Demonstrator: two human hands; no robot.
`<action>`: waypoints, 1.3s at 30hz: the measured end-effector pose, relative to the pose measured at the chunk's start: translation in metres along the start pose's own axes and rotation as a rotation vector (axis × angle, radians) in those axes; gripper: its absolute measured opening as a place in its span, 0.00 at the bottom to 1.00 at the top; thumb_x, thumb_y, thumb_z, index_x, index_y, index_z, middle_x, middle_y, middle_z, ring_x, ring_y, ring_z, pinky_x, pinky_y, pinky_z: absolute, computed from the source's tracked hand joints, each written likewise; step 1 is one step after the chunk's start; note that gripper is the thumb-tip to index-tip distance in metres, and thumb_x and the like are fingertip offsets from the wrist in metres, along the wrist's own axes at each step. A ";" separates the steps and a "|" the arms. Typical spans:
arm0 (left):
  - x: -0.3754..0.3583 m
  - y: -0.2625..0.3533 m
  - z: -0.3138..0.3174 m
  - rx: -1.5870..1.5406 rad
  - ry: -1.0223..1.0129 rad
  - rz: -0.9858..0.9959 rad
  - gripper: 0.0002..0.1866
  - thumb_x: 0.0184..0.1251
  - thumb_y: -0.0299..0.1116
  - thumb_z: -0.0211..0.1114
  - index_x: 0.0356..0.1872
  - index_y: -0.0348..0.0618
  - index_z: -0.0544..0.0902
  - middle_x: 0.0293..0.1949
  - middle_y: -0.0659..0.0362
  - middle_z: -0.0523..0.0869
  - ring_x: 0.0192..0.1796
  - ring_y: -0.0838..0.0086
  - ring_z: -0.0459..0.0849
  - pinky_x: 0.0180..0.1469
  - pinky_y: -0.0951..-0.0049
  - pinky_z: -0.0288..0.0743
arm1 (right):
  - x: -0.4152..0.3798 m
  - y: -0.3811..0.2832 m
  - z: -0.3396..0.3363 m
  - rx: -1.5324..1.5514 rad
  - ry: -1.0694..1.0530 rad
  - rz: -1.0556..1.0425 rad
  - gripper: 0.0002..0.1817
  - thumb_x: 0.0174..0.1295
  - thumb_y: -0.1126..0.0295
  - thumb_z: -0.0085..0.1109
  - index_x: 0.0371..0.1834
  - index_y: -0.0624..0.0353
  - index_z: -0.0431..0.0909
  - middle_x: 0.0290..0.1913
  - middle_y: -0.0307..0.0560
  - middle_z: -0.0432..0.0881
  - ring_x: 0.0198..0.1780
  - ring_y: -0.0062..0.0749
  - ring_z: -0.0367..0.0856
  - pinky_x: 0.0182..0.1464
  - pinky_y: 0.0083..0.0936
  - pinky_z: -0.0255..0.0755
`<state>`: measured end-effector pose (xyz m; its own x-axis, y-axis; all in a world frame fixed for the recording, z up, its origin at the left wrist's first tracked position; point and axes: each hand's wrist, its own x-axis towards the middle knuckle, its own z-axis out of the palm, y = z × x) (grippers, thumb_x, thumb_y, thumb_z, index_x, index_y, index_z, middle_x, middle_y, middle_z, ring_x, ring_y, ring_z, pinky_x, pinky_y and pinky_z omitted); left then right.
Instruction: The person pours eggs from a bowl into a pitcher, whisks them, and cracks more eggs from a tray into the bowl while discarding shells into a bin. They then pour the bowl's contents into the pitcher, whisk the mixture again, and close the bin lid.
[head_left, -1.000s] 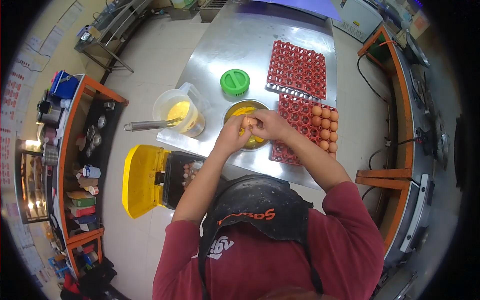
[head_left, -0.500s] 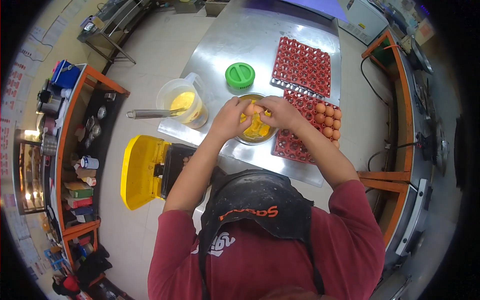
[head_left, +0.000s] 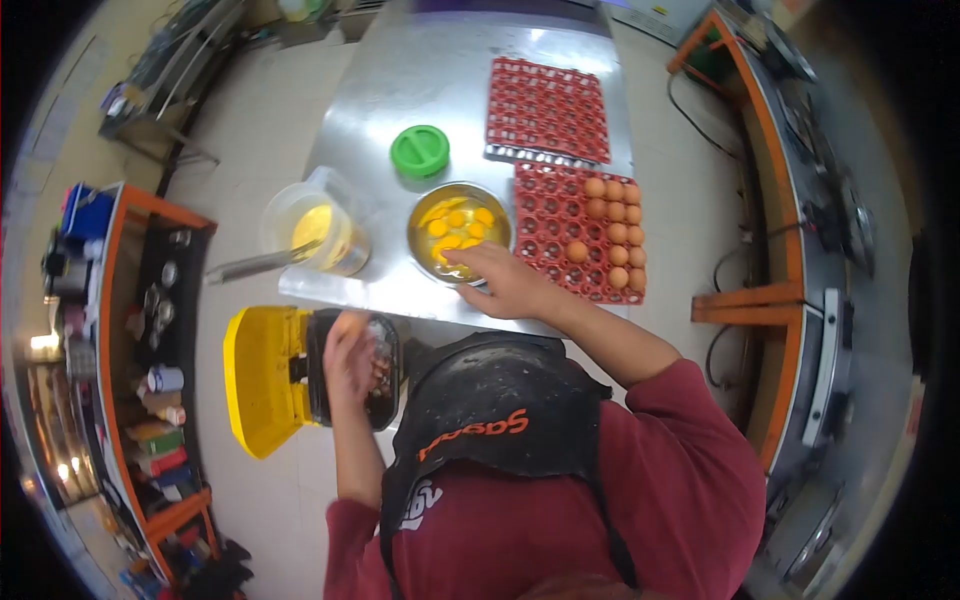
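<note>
My left hand (head_left: 348,365), smeared by motion, is over the black bin (head_left: 385,405) with the raised yellow lid (head_left: 258,370). A brownish-orange eggshell (head_left: 350,323) shows at its fingertips, and shell pieces lie in the bin. At the near right rim of the metal bowl (head_left: 413,245), my right hand (head_left: 505,283) has its fingers stretched out and thumb apart, with nothing seen in it. Several whole yolks (head_left: 457,218) lie in clear egg white inside the bowl. Right of the bowl is a red egg tray (head_left: 545,225) with brown eggs (head_left: 617,233) mostly along its right side.
Left of the bowl stands a plastic jug (head_left: 345,245) of yellow liquid, a metal-handled utensil (head_left: 255,265) leaning out. A green lid (head_left: 420,150) and stacked red trays (head_left: 548,108) are further back on the steel table (head_left: 430,75). Orange-framed shelving (head_left: 115,300) is at left.
My hands have parted from above the bowl. The left has swung down and left to the bin with eggshell; the right has lowered to the bowl's near rim. The camera view has shifted.
</note>
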<state>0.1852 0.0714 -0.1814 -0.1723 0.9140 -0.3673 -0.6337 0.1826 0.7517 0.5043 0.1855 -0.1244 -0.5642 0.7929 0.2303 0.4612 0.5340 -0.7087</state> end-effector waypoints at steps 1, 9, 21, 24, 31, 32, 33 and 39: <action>-0.015 0.001 -0.026 0.021 -0.001 0.004 0.28 0.68 0.33 0.68 0.68 0.44 0.73 0.63 0.49 0.81 0.53 0.71 0.82 0.53 0.74 0.75 | -0.014 0.008 -0.009 0.023 -0.011 0.064 0.27 0.63 0.66 0.64 0.66 0.61 0.76 0.54 0.58 0.84 0.56 0.52 0.80 0.62 0.44 0.72; -0.034 -0.053 -0.224 0.393 0.735 -0.387 0.30 0.66 0.36 0.66 0.70 0.47 0.70 0.61 0.52 0.80 0.47 0.60 0.87 0.39 0.68 0.80 | -0.089 0.142 -0.125 -0.693 0.216 0.436 0.22 0.54 0.74 0.62 0.56 0.53 0.80 0.53 0.52 0.83 0.58 0.56 0.78 0.61 0.46 0.70; 0.007 -0.061 0.070 1.037 -0.128 0.194 0.13 0.74 0.33 0.65 0.51 0.33 0.84 0.44 0.55 0.87 0.42 0.74 0.84 0.46 0.72 0.78 | -0.057 0.173 -0.136 -0.693 0.007 0.634 0.30 0.45 0.67 0.75 0.53 0.61 0.76 0.55 0.55 0.80 0.56 0.53 0.77 0.62 0.45 0.71; 0.032 -0.086 0.159 1.048 -0.510 0.423 0.14 0.70 0.32 0.67 0.50 0.33 0.83 0.42 0.50 0.86 0.41 0.64 0.86 0.44 0.67 0.78 | -0.063 0.145 -0.151 -0.556 0.116 0.570 0.25 0.51 0.67 0.69 0.52 0.66 0.76 0.49 0.59 0.82 0.51 0.54 0.80 0.56 0.45 0.75; 0.069 -0.165 0.289 1.775 -0.821 0.966 0.21 0.59 0.40 0.70 0.52 0.42 0.84 0.54 0.52 0.78 0.58 0.55 0.76 0.60 0.48 0.69 | -0.127 0.109 -0.139 0.596 0.614 0.704 0.14 0.65 0.67 0.63 0.47 0.65 0.78 0.36 0.43 0.81 0.35 0.27 0.80 0.36 0.24 0.77; 0.073 -0.169 0.295 1.872 -0.826 0.906 0.22 0.59 0.42 0.70 0.53 0.44 0.84 0.56 0.52 0.77 0.61 0.53 0.75 0.63 0.45 0.67 | -0.139 0.107 -0.141 0.776 0.562 0.819 0.13 0.66 0.68 0.62 0.47 0.65 0.77 0.35 0.41 0.80 0.34 0.23 0.79 0.33 0.22 0.76; 0.076 -0.170 0.297 1.893 -0.869 0.874 0.22 0.58 0.42 0.70 0.52 0.44 0.84 0.56 0.52 0.77 0.62 0.53 0.75 0.64 0.44 0.66 | -0.150 0.101 -0.136 0.789 0.555 0.861 0.12 0.66 0.68 0.62 0.47 0.64 0.77 0.35 0.41 0.80 0.33 0.22 0.79 0.33 0.22 0.75; 0.076 -0.151 0.319 1.944 -0.951 0.760 0.23 0.54 0.44 0.74 0.51 0.47 0.85 0.56 0.52 0.77 0.64 0.54 0.72 0.67 0.44 0.60 | -0.183 0.086 -0.097 0.623 0.566 0.869 0.12 0.67 0.71 0.62 0.49 0.61 0.74 0.38 0.39 0.81 0.37 0.20 0.82 0.37 0.20 0.78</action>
<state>0.5086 0.2286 -0.1479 0.7070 0.7068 -0.0213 0.6889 -0.6817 0.2464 0.7131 0.1148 -0.1630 0.2218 0.9163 -0.3334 0.0407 -0.3503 -0.9357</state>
